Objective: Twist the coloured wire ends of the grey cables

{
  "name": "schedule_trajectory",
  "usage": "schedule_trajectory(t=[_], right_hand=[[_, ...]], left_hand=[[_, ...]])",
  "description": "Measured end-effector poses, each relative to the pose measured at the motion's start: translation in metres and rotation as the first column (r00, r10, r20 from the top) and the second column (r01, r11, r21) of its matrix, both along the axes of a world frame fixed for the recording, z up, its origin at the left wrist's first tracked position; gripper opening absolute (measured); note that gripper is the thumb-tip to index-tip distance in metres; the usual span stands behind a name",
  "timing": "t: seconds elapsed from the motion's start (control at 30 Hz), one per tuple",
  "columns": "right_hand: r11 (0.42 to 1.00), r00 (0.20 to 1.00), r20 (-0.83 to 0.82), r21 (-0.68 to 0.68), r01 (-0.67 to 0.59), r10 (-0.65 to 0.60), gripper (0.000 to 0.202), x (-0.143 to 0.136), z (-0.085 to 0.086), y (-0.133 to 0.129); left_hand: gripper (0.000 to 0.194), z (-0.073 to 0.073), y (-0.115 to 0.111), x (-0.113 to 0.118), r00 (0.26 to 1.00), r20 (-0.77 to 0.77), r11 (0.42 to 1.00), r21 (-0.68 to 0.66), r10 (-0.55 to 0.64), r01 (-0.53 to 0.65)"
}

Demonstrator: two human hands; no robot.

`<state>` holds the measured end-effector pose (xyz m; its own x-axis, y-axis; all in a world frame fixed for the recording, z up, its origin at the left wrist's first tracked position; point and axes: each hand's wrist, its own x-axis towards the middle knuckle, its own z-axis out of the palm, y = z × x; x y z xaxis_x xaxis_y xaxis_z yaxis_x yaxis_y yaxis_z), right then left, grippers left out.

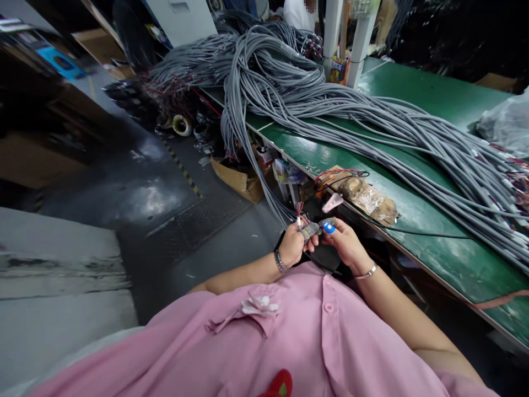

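Observation:
Both hands meet in front of my chest, near the table's edge. My left hand (294,243) is closed round the end of a grey cable, whose thin coloured wires (299,209) stick up above the fingers. Tape or a finger cover wraps some of its fingers. My right hand (342,240) is pinched beside it, with a blue piece (328,227) at the thumb; what the fingertips hold is too small to tell. Grey cables (264,184) hang from the table down to my left hand.
A large bundle of grey cables (285,99) lies across the green table (438,251). Near its edge are a taped brown block (367,197) and a pink clip (333,203). A cardboard box (237,179) stands below. A person in white (300,14) is at the back.

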<state>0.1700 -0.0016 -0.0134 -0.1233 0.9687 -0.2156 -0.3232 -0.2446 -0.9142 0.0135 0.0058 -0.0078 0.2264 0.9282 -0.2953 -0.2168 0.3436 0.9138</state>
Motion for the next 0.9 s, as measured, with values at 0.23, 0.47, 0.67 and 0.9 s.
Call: schedule_trajectory(t=[0.23,0.47,0.67,0.9], right_hand=[[0.993,0.999,0.041,0.12,0.019,-0.024,0.021,-0.012,0.008,0.002],[0.999,1.0,-0.015,0.047,-0.013,0.013,0.021,-0.012,0.006,0.013],[0.996,0.985,-0.17,-0.087,0.022,-0.037,0.024,-0.008,0.0,0.012],[0.999,0.998,0.042,0.013,-0.039,0.039,0.025,-0.013,0.012,0.014]], left_hand=[[0.037,-0.007,0.002,-0.002,0.981,-0.037,0.98,0.046,-0.191,0.193],[0.037,-0.01,0.0,-0.003,0.983,-0.019,0.982,0.02,-0.185,0.185],[0.038,-0.005,0.003,-0.004,0.998,0.056,1.0,0.01,-0.028,0.028],[0.036,-0.006,0.002,-0.002,0.997,0.03,0.996,0.061,-0.064,0.062]])
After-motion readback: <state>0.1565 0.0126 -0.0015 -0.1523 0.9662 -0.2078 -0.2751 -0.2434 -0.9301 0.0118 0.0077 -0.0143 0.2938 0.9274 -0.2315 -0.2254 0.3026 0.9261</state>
